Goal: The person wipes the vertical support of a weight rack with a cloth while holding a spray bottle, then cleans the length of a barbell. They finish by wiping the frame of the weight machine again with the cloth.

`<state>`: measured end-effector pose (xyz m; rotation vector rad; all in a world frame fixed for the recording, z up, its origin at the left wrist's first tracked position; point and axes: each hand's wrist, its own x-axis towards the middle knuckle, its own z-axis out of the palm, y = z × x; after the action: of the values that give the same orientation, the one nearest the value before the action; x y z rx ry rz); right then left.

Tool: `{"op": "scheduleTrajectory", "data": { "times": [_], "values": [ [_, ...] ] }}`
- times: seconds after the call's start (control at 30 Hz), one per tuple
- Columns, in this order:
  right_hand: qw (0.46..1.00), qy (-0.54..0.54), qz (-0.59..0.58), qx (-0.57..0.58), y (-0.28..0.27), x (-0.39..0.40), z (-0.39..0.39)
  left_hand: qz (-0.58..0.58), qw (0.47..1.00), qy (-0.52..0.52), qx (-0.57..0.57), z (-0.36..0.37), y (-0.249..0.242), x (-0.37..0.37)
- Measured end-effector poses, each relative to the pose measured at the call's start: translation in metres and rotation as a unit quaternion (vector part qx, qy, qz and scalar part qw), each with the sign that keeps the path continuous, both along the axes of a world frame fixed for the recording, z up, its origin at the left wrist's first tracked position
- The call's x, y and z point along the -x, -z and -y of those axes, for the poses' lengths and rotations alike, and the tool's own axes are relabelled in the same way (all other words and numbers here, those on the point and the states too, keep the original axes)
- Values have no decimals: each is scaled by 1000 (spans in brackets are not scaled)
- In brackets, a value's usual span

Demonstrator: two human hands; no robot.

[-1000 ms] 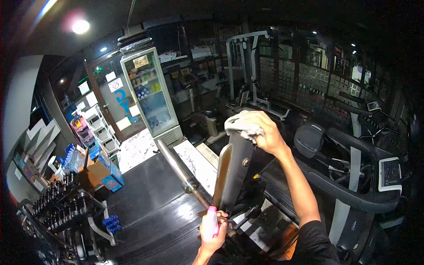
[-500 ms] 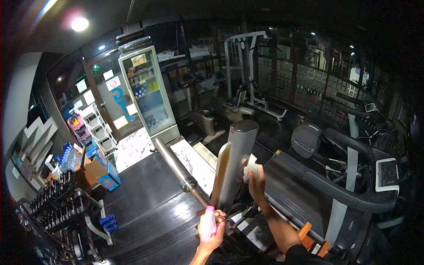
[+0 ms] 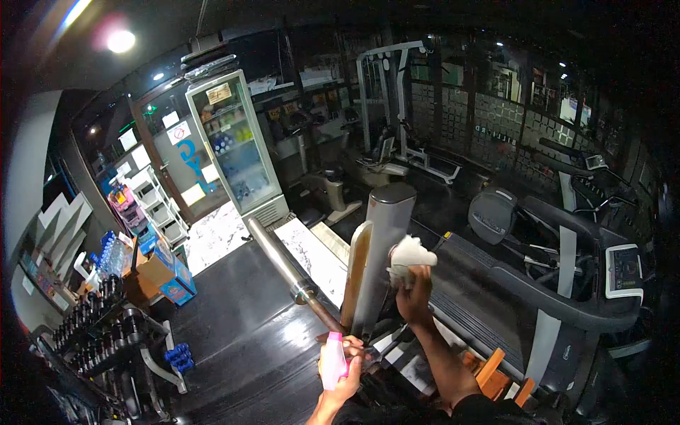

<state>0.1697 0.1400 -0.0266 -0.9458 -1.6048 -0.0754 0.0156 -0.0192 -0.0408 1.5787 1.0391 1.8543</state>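
In the lower middle my left hand [image 3: 345, 375] is wrapped round a bottle with a pink top [image 3: 333, 361]. My right hand [image 3: 414, 287] grips a crumpled white cloth [image 3: 412, 253] against the right side of a grey upright post [image 3: 386, 244]. Left of that post stands a padded board with a brown face [image 3: 356, 276]. A shiny metal bar sleeve [image 3: 273, 256] slants down toward the bottle from the upper left. The fingertips of my right hand are partly hidden by the cloth.
A treadmill [image 3: 489, 297] stands to the right, with an elliptical machine behind it. At the lower left is a dumbbell rack [image 3: 106, 347], with a cardboard box [image 3: 161, 269] beyond it. A glass-door fridge [image 3: 237, 149] stands further back.
My right hand has moved slightly up and right with the cloth, which now looks more spread out. My left hand still holds the bottle in nearly the same place.
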Motion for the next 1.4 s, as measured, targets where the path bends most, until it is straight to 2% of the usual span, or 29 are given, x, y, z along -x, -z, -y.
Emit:
{"op": "scheduleTrajectory", "data": {
  "times": [0.07, 0.1, 0.13, 0.17, 0.2, 0.27, 0.3, 0.37, 0.4, 0.47, 0.53, 0.6, 0.67, 0.7, 0.77, 0.8, 0.87, 0.9, 0.93, 1.0, 1.03, 1.07, 1.1, 1.13, 1.2, 1.23, 1.27, 1.33, 1.4],
  "values": [
    [999, 18, -24, -13, 16, -11, 3, -15, 1000, 5, -9, -1, -1, 2],
    [987, -33, -130, 90, 15, -18, 5, -31, 999, 10, -22, -2, -2, 2],
    [951, -85, -232, 187, 12, -23, 4, -31, 999, 13, -24, -3, 0, 2],
    [929, -133, -321, 128, 10, -25, 0, -6, 1000, 23, -1, -2, 4, 2],
    [925, -107, -352, 94, -6, -27, 3, 18, 999, 32, 21, -1, 6, 3],
    [921, -74, -381, 4, -28, -24, -3, 5, 999, 31, 18, -2, 7, 4],
    [921, -73, -382, 5, -35, -23, -4, -9, 999, 31, 19, -1, 7, 5],
    [981, -10, -167, -100, -56, -21, -4, -11, 999, 32, 0, -3, 4, 4],
    [981, -22, -68, -180, -88, -13, 5, -12, 999, 31, -19, -4, 2, 4],
    [984, -88, 25, -151, -106, 9, -1, -35, 999, 28, -21, -4, -1, 5],
    [983, 44, 55, -169, -96, 36, 1, -59, 998, 23, -24, -3, -3, 7],
    [989, 3, 44, -141, -36, 38, -12, -88, 995, 19, -43, -4, -4, 7],
    [995, 42, 94, -7, 13, 39, -4, -48, 998, 18, -44, -4, -3, 4],
    [995, 38, 93, -12, 22, 38, -4, -24, 999, 24, -35, -4, -4, 3],
    [980, 22, 142, -135, 38, 31, 0, -18, 999, 39, -6, -3, 4, 7],
    [980, 24, 144, -133, 46, 26, 7, -17, 999, 42, -5, -2, 4, 5],
    [999, -41, 19, -23, 58, 17, 17, -1, 999, 33, -9, -3, 3, 3],
    [993, -78, -86, 6, 54, 11, 15, 8, 999, 37, -15, -4, 4, 3],
    [993, -77, -84, 7, 43, 7, 15, 10, 999, 38, -14, -3, 3, 3],
    [969, -129, -211, -26, 7, -3, 16, -27, 997, 46, -62, -3, -3, 2],
    [981, -63, -140, -120, -36, -1, 24, -26, 997, 46, -62, 0, -9, 2],
    [981, -63, -139, -120, -63, 1, 32, -62, 997, 35, -37, 4, -15, 2],
    [986, -79, -66, -129, -85, 3, 38, -98, 995, 25, -11, 6, -18, 1],
    [986, -93, 7, -136, -99, 8, 38, -98, 995, 25, -11, 6, -18, 0],
    [985, -13, 89, -147, -112, 30, 25, -42, 999, 26, -7, 4, -15, -3],
    [988, -32, 88, -124, -107, 44, 17, -43, 999, 25, -7, 4, -15, -4],
    [985, 3, 107, -136, -100, 53, 20, -44, 999, 24, -14, 4, -15, -3],
    [993, -16, 89, -74, -66, 53, 19, -48, 998, 20, -20, 7, -16, -1],
    [989, -77, 95, -82, -28, 46, 18, -56, 997, 23, -36, 10, -19, -1]
  ]
}}
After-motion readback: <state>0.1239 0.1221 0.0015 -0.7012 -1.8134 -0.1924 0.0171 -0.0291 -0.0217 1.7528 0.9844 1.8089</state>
